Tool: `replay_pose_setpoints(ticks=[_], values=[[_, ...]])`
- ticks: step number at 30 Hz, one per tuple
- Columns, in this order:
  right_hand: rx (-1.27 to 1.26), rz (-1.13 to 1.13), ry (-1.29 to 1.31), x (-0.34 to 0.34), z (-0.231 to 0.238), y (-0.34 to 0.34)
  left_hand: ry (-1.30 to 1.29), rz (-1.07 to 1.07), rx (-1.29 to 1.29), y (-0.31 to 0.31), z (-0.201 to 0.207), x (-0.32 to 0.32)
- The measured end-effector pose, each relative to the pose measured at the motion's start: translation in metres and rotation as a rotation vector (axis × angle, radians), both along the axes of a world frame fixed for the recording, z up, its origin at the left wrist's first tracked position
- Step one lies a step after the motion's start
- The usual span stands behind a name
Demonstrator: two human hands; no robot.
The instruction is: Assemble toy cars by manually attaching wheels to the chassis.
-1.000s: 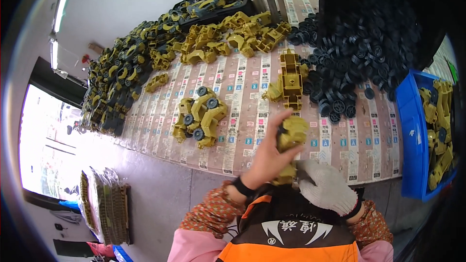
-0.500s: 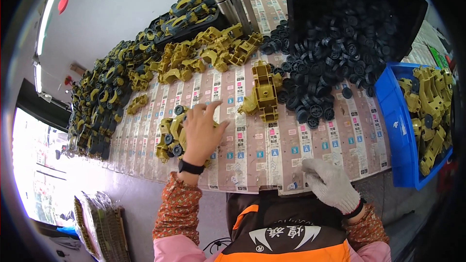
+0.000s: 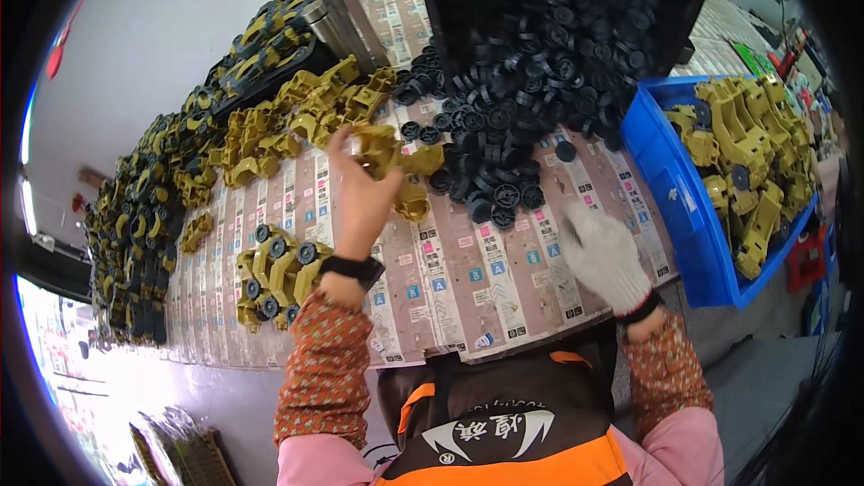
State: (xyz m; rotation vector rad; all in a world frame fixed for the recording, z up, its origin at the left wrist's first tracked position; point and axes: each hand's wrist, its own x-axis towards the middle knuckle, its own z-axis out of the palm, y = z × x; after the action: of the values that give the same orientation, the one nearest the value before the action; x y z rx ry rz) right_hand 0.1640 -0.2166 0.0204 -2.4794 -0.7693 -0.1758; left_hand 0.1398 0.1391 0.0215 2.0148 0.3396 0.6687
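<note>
My bare left hand (image 3: 362, 202), a dark band on its wrist, has its fingers and thumb around a yellow plastic toy car body (image 3: 376, 146). More yellow car bodies (image 3: 414, 198) lie just beyond the thumb, partly hidden behind the hand. Left of my wrist, a cluster of yellow car bodies with dark wheels (image 3: 281, 274) rests on the table. My right hand (image 3: 605, 256), in a white knitted glove, hovers over the right front of the table; its fingers are blurred. Nearest to it is a heap of loose black wheels (image 3: 504, 162).
The wheels spill from a black bin (image 3: 450, 0) at the back. A blue crate (image 3: 670, 189) at the right holds yellow bodies. Wheeled cars (image 3: 148, 207) are piled along the left, with loose yellow bodies (image 3: 256, 135) beside them. A metal post (image 3: 346, 13) stands at the back.
My left hand has moved away from the wheeled cluster to the farther car bodies and taken hold of one. My right hand has risen off the table's front edge. The view has shifted right.
</note>
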Motion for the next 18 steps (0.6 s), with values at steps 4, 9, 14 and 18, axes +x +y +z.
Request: replay_pose_setpoints(ticks=[4, 9, 14, 18], values=[[-0.022, -0.048, -0.056, 0.034, -0.005, 0.02, -0.204, -0.199, -0.323, -0.023, 0.037, -0.04], [-0.169, 0.089, -0.149, 0.051, -0.019, 0.046, -0.272, -0.363, -0.312, -0.055, 0.024, -0.099], [-0.167, 0.092, -0.171, 0.041, -0.021, 0.043, -0.143, -0.521, -0.008, -0.085, -0.038, -0.138], [-0.106, 0.107, -0.087, 0.015, -0.017, 0.027, 0.097, -0.654, 0.362, -0.097, -0.028, -0.165]])
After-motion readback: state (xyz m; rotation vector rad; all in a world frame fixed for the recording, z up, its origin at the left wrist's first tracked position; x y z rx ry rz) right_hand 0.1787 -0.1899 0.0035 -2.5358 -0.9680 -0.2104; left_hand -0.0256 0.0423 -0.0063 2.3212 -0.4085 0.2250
